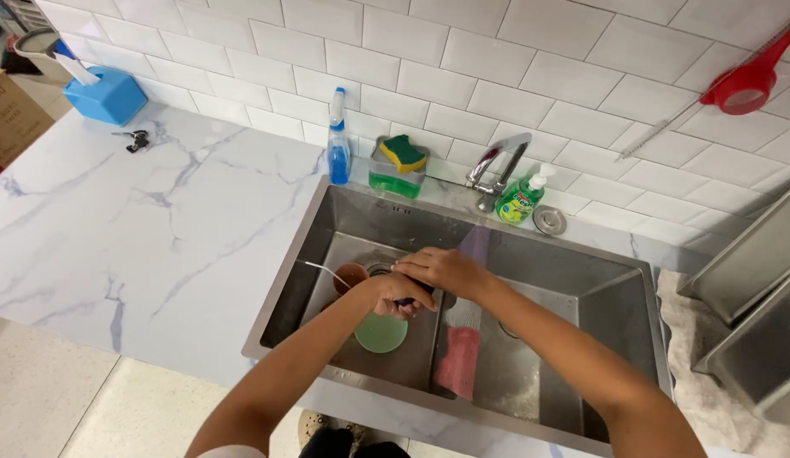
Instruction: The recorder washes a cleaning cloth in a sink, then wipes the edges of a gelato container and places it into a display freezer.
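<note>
Over the steel sink [582,280], both hands meet near its middle. Left hand [395,294] has its grip curled around a small dark object I cannot make out; right hand [442,267] lies across it, fingers bent, its grip hidden. A brown cup [350,276] sits just beside the left hand at 9 o'clock, a green round lid [380,333] at 6 o'clock, a pink cloth [459,360] at 5 o'clock. Tap [497,161] stands at 12 o'clock.
</note>
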